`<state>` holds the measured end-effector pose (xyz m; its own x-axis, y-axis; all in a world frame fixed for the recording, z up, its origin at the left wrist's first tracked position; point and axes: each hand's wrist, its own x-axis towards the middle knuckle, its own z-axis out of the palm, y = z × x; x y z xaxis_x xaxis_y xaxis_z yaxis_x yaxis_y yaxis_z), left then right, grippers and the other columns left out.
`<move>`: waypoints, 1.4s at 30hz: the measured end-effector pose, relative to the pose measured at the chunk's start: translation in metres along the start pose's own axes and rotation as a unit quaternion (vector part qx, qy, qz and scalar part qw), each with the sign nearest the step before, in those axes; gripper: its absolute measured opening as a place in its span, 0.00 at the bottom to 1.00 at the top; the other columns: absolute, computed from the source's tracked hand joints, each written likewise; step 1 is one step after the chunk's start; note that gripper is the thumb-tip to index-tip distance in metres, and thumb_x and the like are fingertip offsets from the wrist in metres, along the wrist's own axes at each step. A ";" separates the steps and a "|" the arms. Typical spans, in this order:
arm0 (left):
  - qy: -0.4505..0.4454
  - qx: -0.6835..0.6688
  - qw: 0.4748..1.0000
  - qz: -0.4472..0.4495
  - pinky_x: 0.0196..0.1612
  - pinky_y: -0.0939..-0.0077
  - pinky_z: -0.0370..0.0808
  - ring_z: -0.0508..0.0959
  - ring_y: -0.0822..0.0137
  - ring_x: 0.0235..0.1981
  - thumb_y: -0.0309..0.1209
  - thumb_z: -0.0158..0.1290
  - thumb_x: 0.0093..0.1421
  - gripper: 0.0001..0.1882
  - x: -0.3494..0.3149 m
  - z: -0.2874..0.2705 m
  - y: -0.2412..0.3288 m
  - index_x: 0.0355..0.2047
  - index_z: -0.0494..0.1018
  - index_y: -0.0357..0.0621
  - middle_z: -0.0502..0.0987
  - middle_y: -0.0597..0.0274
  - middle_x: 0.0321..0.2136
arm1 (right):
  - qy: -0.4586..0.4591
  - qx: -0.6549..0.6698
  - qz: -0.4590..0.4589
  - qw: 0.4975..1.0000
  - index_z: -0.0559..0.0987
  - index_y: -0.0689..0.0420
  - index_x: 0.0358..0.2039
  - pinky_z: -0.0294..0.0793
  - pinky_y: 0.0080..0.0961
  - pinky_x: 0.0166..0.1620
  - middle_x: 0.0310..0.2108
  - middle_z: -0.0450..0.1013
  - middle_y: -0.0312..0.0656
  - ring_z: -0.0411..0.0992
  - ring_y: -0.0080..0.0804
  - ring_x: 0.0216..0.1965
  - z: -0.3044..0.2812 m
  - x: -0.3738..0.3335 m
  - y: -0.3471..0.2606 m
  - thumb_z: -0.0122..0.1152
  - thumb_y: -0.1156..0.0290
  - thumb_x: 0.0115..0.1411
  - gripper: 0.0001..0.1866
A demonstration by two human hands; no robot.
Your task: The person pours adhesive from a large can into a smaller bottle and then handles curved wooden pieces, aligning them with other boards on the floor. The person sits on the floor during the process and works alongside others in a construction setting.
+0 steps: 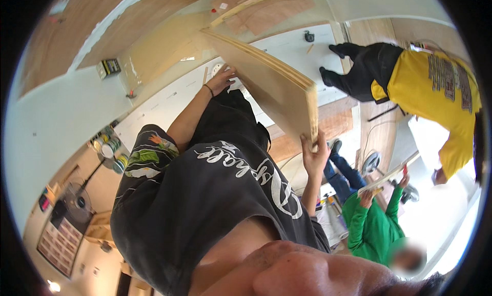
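A large plywood board [269,86] with a layered, pale edge is held up in front of my body, tilted, running from the upper middle toward the right. My left hand [222,80], with a dark band at its wrist, is closed on the board's lower edge. At the near right corner, my right hand [315,155] grips the edge with its thumb and fingers. The palms and some of the fingers are hidden.
White panels [171,106] lie beyond the board, with a black tape measure [308,36] on one. A person in yellow [430,86] bends at the right. Another in green [374,224] holds a long strip. Paint tins [110,148] and a fan [77,201] stand left.
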<state>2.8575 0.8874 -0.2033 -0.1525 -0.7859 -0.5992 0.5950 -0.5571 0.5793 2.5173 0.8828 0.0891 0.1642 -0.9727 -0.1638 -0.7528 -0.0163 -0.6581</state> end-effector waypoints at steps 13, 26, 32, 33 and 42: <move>0.113 0.722 0.656 -0.186 0.58 0.55 0.69 0.72 0.47 0.56 0.62 0.51 0.56 0.38 -0.066 -0.065 -0.008 0.56 0.68 0.45 0.70 0.46 0.55 | -0.062 -0.097 -0.090 0.989 0.78 0.54 0.48 0.75 0.33 0.27 0.25 0.78 0.50 0.79 0.44 0.25 0.104 0.026 0.004 0.63 0.67 0.59 0.16; -0.040 0.661 0.734 -0.148 0.42 0.50 0.75 0.79 0.42 0.40 0.39 0.44 0.67 0.14 -0.248 -0.238 0.068 0.39 0.70 0.40 0.79 0.39 0.34 | -0.121 -0.171 -0.002 0.978 0.71 0.46 0.56 0.76 0.44 0.34 0.35 0.78 0.50 0.78 0.50 0.34 0.283 0.022 -0.025 0.58 0.72 0.60 0.22; -0.062 0.619 0.767 -0.157 0.43 0.50 0.74 0.78 0.41 0.41 0.41 0.44 0.67 0.16 -0.261 -0.282 0.125 0.43 0.70 0.41 0.78 0.38 0.35 | -0.114 -0.145 0.028 0.983 0.70 0.54 0.56 0.76 0.45 0.36 0.37 0.77 0.57 0.77 0.57 0.37 0.309 0.002 -0.091 0.58 0.71 0.61 0.22; -0.059 0.604 0.778 -0.161 0.43 0.49 0.74 0.78 0.42 0.41 0.41 0.44 0.67 0.16 -0.259 -0.285 0.127 0.44 0.70 0.41 0.78 0.39 0.35 | -0.119 -0.155 0.036 0.980 0.70 0.56 0.56 0.76 0.45 0.36 0.37 0.77 0.58 0.77 0.57 0.37 0.310 -0.003 -0.099 0.58 0.71 0.61 0.22; -0.018 0.635 0.762 -0.125 0.45 0.50 0.74 0.78 0.44 0.42 0.46 0.42 0.68 0.20 -0.248 -0.310 0.132 0.46 0.74 0.44 0.79 0.40 0.35 | -0.060 -0.033 0.045 0.997 0.72 0.56 0.54 0.76 0.42 0.35 0.35 0.77 0.57 0.78 0.54 0.35 0.347 -0.026 -0.095 0.60 0.67 0.60 0.21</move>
<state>3.2181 1.0916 -0.1492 -0.1704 -0.6062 -0.7769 -0.6964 -0.4837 0.5302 2.8056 0.9900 -0.0988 0.1656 -0.9365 -0.3089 -0.8074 0.0511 -0.5878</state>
